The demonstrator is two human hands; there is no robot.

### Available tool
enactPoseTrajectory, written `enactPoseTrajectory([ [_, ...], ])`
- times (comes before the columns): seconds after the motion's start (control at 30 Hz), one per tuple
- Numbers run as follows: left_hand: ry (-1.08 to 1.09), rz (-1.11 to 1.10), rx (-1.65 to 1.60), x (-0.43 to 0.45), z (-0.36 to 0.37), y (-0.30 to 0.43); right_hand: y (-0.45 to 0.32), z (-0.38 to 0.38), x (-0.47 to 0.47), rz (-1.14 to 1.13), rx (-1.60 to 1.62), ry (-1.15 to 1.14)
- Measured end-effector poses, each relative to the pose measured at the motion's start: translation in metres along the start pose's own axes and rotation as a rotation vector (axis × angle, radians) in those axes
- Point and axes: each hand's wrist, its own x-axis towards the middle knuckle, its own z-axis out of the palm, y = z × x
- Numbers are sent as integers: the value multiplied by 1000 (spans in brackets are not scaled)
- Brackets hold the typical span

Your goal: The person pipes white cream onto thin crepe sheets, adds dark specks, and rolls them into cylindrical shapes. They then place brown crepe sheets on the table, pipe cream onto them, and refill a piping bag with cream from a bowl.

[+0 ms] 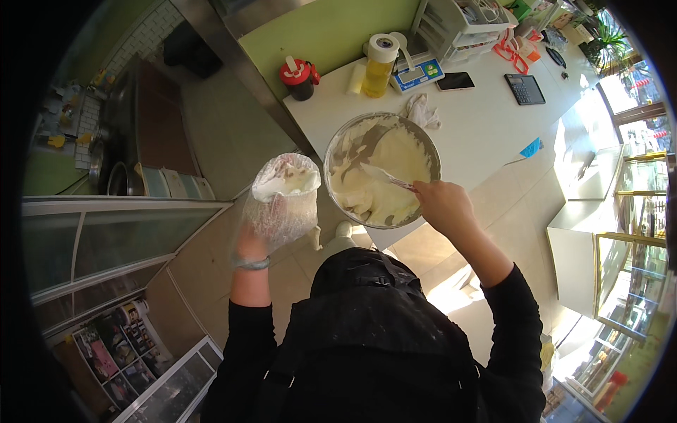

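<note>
A clear plastic piping bag (pixel 283 222) is draped over my left hand (pixel 253 242), which supports it from within the folded-down film. White cream fills the bag's wide mouth, and its narrow tip hangs down to the right. Most of my left fingers are hidden by the plastic. My right hand (pixel 445 205) grips the handle of a spatula (pixel 389 178). The spatula's pale blade rests in whipped cream (pixel 399 150) inside a round metal mixing bowl (pixel 435 153). Cream is smeared up the bowl's inner wall. The bowl stands at the near edge of the white table (pixel 470 127).
Behind the bowl are a crumpled cloth (pixel 423 111), a bottle of yellow liquid (pixel 378 69), a red-lidded cup (pixel 299 79), a digital scale (pixel 418 75), a phone (pixel 455 81) and a calculator (pixel 524 89). A glass-fronted cabinet (pixel 127 232) stands to my left.
</note>
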Motion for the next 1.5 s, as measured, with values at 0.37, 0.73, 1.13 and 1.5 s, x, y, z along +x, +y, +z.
enactPoseTrajectory([
  [0.37,-206,-47,170,22,41,-58,21,33,56,-229,442,-262],
  [0.73,-126,110,28,-14,8,46,39,-14,4,-17,1175,-349],
  [1.13,129,601,379,29,88,73,-89,-21,-90,-179,342,507],
  [1.5,225,481,-18,16,76,100,-29,-70,-112,-9,940,340],
])
